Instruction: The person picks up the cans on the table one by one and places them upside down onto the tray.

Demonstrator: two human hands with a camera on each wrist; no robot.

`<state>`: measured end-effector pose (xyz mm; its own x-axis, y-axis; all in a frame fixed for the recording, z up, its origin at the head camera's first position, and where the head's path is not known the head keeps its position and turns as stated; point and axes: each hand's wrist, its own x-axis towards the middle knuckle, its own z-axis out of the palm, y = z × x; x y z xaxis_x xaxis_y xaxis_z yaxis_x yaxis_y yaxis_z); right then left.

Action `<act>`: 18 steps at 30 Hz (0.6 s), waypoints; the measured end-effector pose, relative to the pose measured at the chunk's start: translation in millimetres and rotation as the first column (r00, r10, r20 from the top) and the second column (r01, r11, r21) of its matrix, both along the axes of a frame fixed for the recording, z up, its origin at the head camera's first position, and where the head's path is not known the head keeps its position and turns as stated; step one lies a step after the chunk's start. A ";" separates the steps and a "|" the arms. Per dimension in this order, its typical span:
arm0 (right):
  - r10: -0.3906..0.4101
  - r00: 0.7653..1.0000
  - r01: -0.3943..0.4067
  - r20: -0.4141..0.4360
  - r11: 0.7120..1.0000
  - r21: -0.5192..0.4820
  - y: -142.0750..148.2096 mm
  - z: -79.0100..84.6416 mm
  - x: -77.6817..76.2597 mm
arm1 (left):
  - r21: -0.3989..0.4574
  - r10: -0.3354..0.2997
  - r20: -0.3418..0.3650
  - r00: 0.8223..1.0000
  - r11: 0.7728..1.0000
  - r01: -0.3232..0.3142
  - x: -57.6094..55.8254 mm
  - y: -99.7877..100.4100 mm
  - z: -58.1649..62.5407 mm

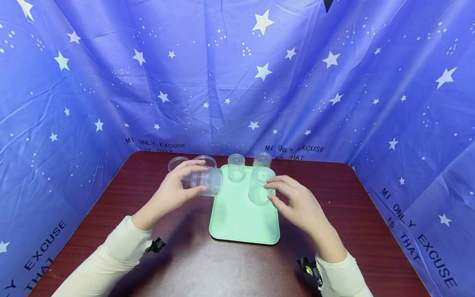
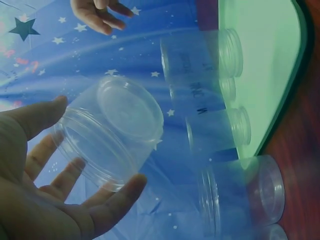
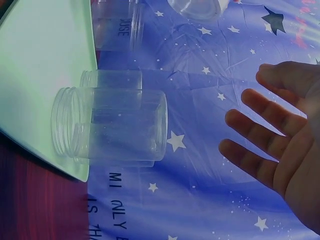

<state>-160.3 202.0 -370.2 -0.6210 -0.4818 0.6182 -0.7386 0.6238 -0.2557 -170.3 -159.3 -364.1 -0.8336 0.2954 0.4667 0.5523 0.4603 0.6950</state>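
My left hand (image 1: 170, 187) grips a clear plastic jar (image 1: 213, 181) by its threaded rim, thumb and fingers spread round it. The jar is held in the air on its side, base pointing right, over the left edge of a light green tray (image 1: 241, 222). My right hand (image 1: 297, 202) holds nothing; its fingers are loosely bent. They stand apart from a clear jar (image 3: 117, 125) that rests mouth down on the tray's right side. Two more upside-down jars, a left one (image 1: 236, 168) and a right one (image 1: 262, 158), stand at the tray's back.
Behind my left hand, two clear jars, a left one (image 1: 178, 163) and a right one (image 1: 205, 160), stand mouth up on the dark red wooden table (image 1: 237, 268). A blue curtain with white stars (image 1: 222, 82) hangs round the table's back and sides.
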 end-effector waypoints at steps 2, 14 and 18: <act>0.000 1.000 0.000 0.001 1.000 -0.005 -0.1 0.9 0.7 | 0.022 -0.014 -0.011 1.000 1.000 0.015 0.7 1.3 -1.0; 0.013 1.000 -0.013 0.000 1.000 -0.021 -0.5 1.8 1.3 | 0.221 -0.139 0.060 0.988 0.967 0.123 6.7 14.4 -8.8; 0.031 1.000 -0.031 -0.002 0.998 -0.045 -0.4 1.6 1.0 | 0.273 -0.183 0.062 0.981 0.949 0.160 8.8 19.1 -12.5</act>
<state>-159.3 201.6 -368.6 -0.6055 -0.4725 0.6404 -0.7577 0.5884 -0.2823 -161.6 -140.2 -376.6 -0.8215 0.3125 0.4770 0.5398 0.1564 0.8272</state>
